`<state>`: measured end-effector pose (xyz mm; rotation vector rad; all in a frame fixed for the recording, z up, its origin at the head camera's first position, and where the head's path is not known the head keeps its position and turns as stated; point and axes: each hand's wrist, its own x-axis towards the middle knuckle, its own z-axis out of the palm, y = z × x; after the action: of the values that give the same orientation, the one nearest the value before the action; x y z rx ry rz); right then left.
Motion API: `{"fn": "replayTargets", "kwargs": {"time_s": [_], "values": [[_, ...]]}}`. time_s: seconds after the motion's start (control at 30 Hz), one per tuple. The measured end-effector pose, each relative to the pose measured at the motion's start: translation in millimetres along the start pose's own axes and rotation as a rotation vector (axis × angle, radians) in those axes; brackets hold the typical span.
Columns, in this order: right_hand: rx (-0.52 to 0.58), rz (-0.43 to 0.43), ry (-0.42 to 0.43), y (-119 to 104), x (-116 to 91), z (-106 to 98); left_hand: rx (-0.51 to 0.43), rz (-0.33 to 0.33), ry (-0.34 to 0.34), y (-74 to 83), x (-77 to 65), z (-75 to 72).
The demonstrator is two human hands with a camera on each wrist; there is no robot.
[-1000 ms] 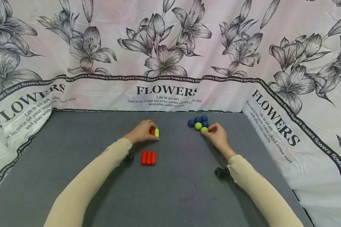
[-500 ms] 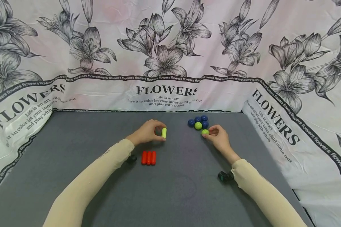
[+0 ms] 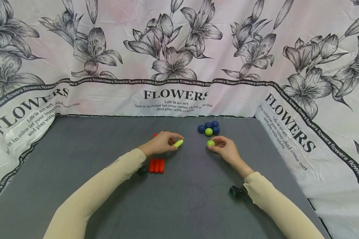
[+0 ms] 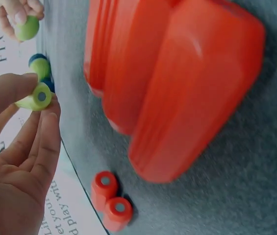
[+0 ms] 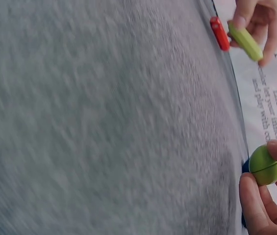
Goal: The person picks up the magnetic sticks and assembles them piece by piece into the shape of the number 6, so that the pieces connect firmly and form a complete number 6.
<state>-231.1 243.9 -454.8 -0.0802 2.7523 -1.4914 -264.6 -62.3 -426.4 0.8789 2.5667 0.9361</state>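
Note:
My left hand [image 3: 160,143] pinches a yellow-green stick [image 3: 178,143] between thumb and fingers. In the left wrist view, a grey disc shows in the end of this stick [image 4: 41,96]. Across from it, my right hand [image 3: 228,151] holds a green ball [image 3: 210,143] at its fingertips; a seam runs around the ball [image 5: 267,166] in the right wrist view. The stick and ball are apart, facing each other. Three red sticks [image 3: 157,166] lie side by side near my left wrist. Behind the left hand, further red sticks [image 4: 117,213] are mostly hidden in the head view.
Several blue balls [image 3: 201,129] and one green ball [image 3: 208,131] sit clustered at the back of the grey table [image 3: 179,205]. A flower-printed cloth [image 3: 107,99] hangs along the back and sides. A dark device [image 3: 236,191] is worn at my right wrist.
My left hand has moved right, carrying the yellow-green stick away from the red ones and tilting it. My right hand has drawn the green ball out of the cluster, toward me and left.

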Motion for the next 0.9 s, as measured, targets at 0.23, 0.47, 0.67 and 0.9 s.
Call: {"fn": "replayTargets", "kwargs": {"time_s": [0.23, 0.47, 0.67, 0.9], "values": [[0.054, -0.01, -0.06, -12.6, -10.1, 7.2, 0.07, 0.046, -0.039, 8.3, 1.7, 4.8], [0.035, -0.011, -0.058, -11.7, -14.1, 19.3, 0.102, 0.056, -0.05, 13.8, 5.1, 11.6], [0.032, -0.018, -0.074, -15.3, -17.4, 26.1, 0.14, 0.065, -0.069, 18.0, 9.7, 16.6], [0.079, -0.016, -0.1, -18.5, -19.1, 31.9, 0.13, 0.073, -0.08, 20.0, 13.5, 21.0]]}}
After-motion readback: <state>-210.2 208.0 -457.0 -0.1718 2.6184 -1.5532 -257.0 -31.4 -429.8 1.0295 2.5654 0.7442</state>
